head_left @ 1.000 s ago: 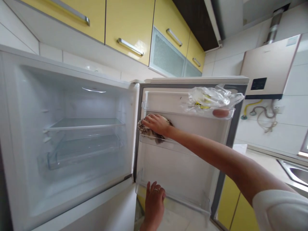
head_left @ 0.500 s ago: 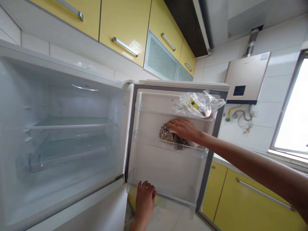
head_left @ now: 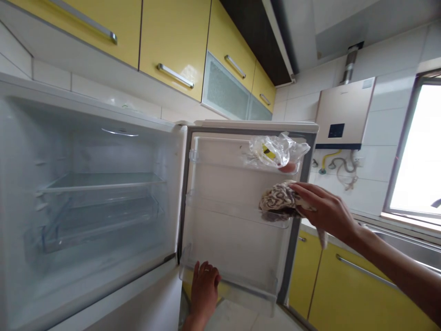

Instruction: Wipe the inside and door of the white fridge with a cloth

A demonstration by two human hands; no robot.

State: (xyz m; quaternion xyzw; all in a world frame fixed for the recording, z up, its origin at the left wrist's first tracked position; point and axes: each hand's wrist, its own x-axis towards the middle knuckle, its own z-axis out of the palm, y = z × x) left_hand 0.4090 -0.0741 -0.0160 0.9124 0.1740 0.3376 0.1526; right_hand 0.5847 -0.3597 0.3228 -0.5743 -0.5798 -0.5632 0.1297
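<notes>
The fridge door [head_left: 227,239] stands swung open, its inner side with clear shelf bins facing me. My right hand [head_left: 325,209] is closed on a patterned brown and white cloth [head_left: 277,200] at the right end of the middle door bin [head_left: 220,209]. My left hand [head_left: 204,289] grips the lower left edge of the bottom door bin, fingers curled over its rim. A crumpled clear plastic bag [head_left: 275,149] with something yellow inside lies in the top door bin.
The fridge compartment [head_left: 96,193] on the left holds a glass shelf and a clear drawer. Yellow wall cabinets [head_left: 172,37] hang above. A water heater [head_left: 344,115] is mounted on the tiled wall. Yellow base cabinets [head_left: 344,294], a steel sink [head_left: 406,246] and a window lie right.
My right hand has carried the cloth along the middle door bin from its left end to its right end. The view has turned right. The left hand has stayed on the bottom bin.
</notes>
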